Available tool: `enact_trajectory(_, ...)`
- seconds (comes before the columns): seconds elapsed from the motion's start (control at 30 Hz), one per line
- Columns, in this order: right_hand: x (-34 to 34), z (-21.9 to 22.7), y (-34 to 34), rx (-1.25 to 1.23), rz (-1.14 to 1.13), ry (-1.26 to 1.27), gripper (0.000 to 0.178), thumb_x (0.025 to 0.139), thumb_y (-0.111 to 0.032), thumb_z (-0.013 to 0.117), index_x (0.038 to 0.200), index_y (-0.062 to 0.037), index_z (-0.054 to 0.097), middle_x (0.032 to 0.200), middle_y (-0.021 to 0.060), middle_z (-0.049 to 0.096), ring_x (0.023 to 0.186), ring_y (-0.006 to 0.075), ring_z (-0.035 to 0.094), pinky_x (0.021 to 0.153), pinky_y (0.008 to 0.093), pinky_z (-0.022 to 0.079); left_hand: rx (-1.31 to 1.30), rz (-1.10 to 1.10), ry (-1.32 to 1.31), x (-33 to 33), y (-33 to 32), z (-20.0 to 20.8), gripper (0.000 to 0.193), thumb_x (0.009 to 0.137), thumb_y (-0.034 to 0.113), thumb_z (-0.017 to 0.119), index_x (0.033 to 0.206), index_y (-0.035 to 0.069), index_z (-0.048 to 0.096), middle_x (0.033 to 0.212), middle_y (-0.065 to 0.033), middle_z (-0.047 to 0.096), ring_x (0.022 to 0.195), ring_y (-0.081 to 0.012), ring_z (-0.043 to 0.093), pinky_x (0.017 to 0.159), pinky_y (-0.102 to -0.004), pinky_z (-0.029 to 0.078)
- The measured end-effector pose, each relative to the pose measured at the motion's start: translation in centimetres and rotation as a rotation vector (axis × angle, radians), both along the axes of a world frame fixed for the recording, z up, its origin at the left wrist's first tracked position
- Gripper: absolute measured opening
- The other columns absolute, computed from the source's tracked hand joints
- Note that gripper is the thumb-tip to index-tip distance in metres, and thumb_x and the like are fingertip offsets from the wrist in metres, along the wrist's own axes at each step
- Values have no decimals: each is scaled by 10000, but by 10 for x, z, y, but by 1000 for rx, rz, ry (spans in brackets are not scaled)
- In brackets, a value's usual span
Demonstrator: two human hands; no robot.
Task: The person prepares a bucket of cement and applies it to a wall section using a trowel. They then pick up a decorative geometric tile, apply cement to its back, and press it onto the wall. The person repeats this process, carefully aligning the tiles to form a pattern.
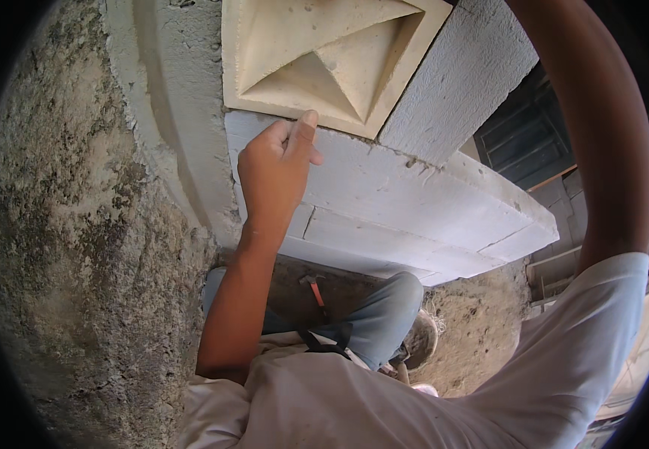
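Note:
My left hand [278,166] is raised to the wall, its fingers curled in and the thumb tip at the lower edge of a cream ventilation block [300,82]. Whatever those fingers hold, if anything, is hidden. Recessed triangular faces mark the front of the block. It sits on a course of white lightweight blocks [384,176], with another grey-white block [463,75] close along its right side. My right arm [605,112] reaches up past the top edge of the view, so the right hand is out of sight.
A rough, stained wall [77,247] and a grey mortar column [190,97] stand at the left. Below, a hammer with a red handle [318,293] lies near my bent knee [399,299]. A bucket [420,340] stands on the dirt floor [482,322]. Dark shutters [526,135] show at the right.

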State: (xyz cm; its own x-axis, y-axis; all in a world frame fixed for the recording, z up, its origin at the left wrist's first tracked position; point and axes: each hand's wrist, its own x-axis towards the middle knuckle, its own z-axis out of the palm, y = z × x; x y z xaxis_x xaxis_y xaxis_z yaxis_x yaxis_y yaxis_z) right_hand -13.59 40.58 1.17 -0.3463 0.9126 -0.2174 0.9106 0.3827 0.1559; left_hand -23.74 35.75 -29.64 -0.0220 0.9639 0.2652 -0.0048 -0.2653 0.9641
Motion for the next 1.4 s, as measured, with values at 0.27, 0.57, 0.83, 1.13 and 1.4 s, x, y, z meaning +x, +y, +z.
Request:
enact_trajectory(0.27, 3, -5, 32, 23, 21, 11, 1196, 627, -508, 879, 1488, 76, 289, 1504, 315, 377, 1414, 398, 368, 1162, 483, 315, 878, 467, 425, 21, 9, -27, 307, 799, 239, 825, 1070, 124, 741, 1265, -28, 603, 1216, -253, 486, 1017, -434, 360)
enact_trajectory(0.57, -23, 7, 2, -93, 1, -163, 1151, 617, -526, 878, 1460, 52, 348, 1434, 297, 459, 1349, 395, 438, 1102, 502, 366, 1067, 385, 456, 10, 33, -26, 235, 774, 136, 818, 1005, 132, 772, 1124, 71, 710, 1056, -198, 525, 949, -363, 386)
enact_trajectory(0.83, -13, 2, 37, 30, -2, -192, 1142, 619, -519, 863, 1461, 49, 340, 1434, 311, 448, 1353, 414, 423, 1110, 536, 341, 1207, 65, 375, 11, 48, -14, 190, 785, 100, 803, 960, 109, 730, 1071, -19, 697, 1000, -233, 615, 929, -396, 446)
enact_trajectory(1.13, -11, 1, 14, 119, -63, -214, 1110, 666, -542, 846, 1444, 53, 324, 1365, 355, 479, 1296, 423, 487, 1070, 499, 403, 893, 535, 171, -40, 42, -31, 280, 852, 120, 785, 1101, 42, 682, 1107, -63, 663, 993, -228, 622, 843, -359, 514)
enact_trajectory(1.4, -27, -11, 3, 101, 63, -89, 980, 676, -494, 830, 1399, 44, 444, 1304, 230, 571, 1209, 346, 552, 1021, 432, 450, 599, 387, 129, -89, 77, -20, 254, 923, 270, 722, 1093, 86, 764, 985, -71, 720, 955, -216, 639, 859, -346, 512)
